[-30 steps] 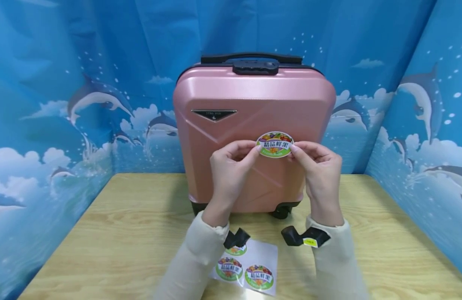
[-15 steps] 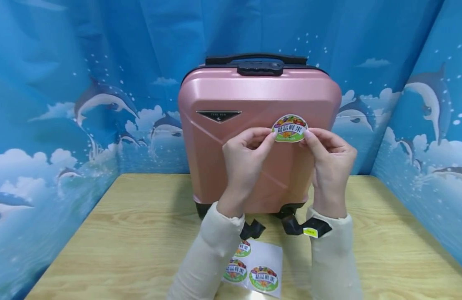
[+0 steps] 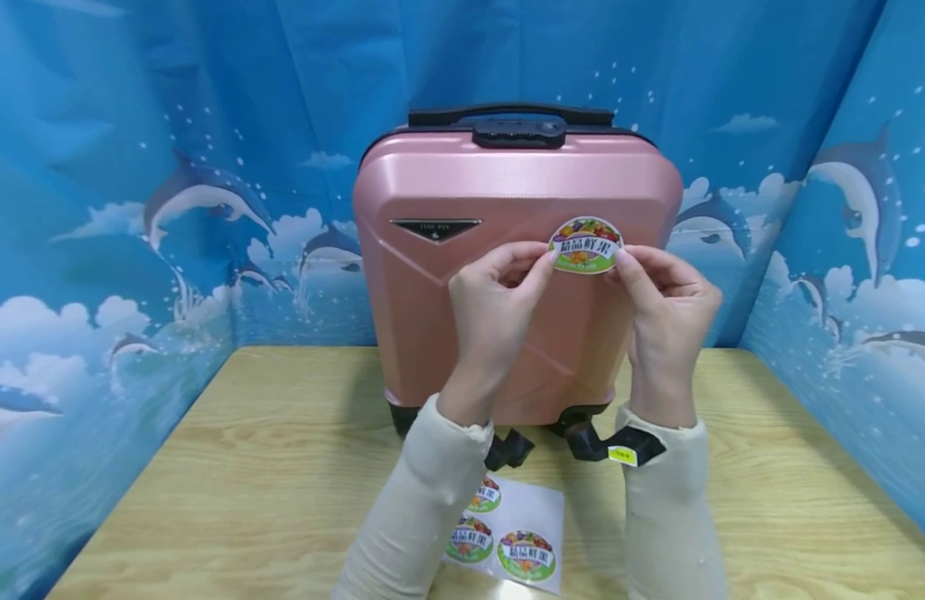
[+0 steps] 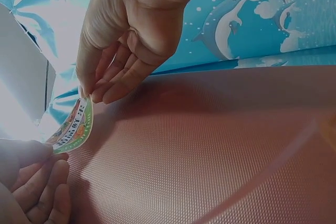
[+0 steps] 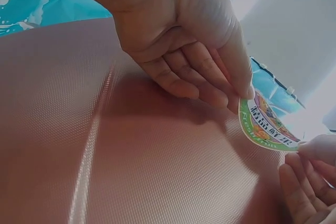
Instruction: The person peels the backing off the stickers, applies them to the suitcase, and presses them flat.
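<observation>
An oval fruit sticker (image 3: 586, 245) with white and green edging is stretched between both hands, in front of the pink suitcase (image 3: 507, 350), on its upper right side. My left hand (image 3: 492, 317) pinches the sticker's left end between thumb and index finger. The right end is pinched likewise by my right hand (image 3: 668, 317). In the left wrist view the sticker (image 4: 76, 129) bows, close to the suitcase shell (image 4: 173, 166); whether its back touches the shell I cannot tell. The right wrist view shows the sticker's printed face (image 5: 265, 121) between the fingertips.
A white sticker sheet (image 3: 533, 504) with several more oval stickers lies on the wooden table (image 3: 267, 467), partly behind the left sleeve. The suitcase bears a black triangular badge (image 3: 436, 228) and a black top handle (image 3: 511, 111). Blue dolphin-print curtains (image 3: 297, 100) surround the table.
Both hands have lifted the sticker up and to the right across the suitcase front. The sticker, bowed half a second ago, looks flatter now in the head view. The grip stays the same.
</observation>
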The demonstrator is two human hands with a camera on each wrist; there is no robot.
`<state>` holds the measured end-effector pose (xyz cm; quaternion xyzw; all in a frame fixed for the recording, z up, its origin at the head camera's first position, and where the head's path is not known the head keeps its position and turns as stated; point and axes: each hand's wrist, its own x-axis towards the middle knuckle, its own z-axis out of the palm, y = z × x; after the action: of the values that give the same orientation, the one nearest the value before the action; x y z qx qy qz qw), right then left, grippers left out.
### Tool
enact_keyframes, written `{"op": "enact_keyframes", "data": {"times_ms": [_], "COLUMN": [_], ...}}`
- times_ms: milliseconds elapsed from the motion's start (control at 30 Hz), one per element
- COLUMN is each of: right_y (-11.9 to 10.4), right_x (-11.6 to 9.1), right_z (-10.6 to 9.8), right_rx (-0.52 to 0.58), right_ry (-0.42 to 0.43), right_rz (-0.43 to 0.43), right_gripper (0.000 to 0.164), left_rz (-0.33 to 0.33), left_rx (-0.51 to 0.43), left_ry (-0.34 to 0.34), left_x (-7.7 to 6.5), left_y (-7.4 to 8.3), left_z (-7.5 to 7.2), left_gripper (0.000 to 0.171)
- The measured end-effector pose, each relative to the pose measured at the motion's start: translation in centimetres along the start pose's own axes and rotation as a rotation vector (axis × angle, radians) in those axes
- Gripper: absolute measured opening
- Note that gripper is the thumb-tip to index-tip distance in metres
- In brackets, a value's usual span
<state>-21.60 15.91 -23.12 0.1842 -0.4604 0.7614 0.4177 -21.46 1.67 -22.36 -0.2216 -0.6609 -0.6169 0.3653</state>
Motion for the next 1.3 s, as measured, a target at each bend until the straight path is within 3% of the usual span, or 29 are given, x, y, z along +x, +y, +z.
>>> {"op": "enact_keyframes", "data": {"times_ms": [500, 833, 1300], "right_y": [-0.1, -0.15, -0.09], "right_x": [0.19, 0.27, 0.3], "right_z": [0.17, 0.21, 0.29], "right_rx": [-0.025, -0.076, -0.215], "right_ry": [0.003, 0.017, 0.028], "right_rz": [0.05, 0.037, 0.01], "right_gripper": [0.02, 0.021, 0.019], "left_rz": [-0.004, -0.007, 0.088], "left_rx": [0.043, 0.086, 0.371], "left_ry": [-0.021, -0.029, -0.035], "left_x": [-0.13, 0.24, 0.86], "left_y": [0.22, 0.35, 0.9], "left_z": [0.02, 0.02, -0.52], "left_gripper": [0.016, 0.017, 0.016]}}
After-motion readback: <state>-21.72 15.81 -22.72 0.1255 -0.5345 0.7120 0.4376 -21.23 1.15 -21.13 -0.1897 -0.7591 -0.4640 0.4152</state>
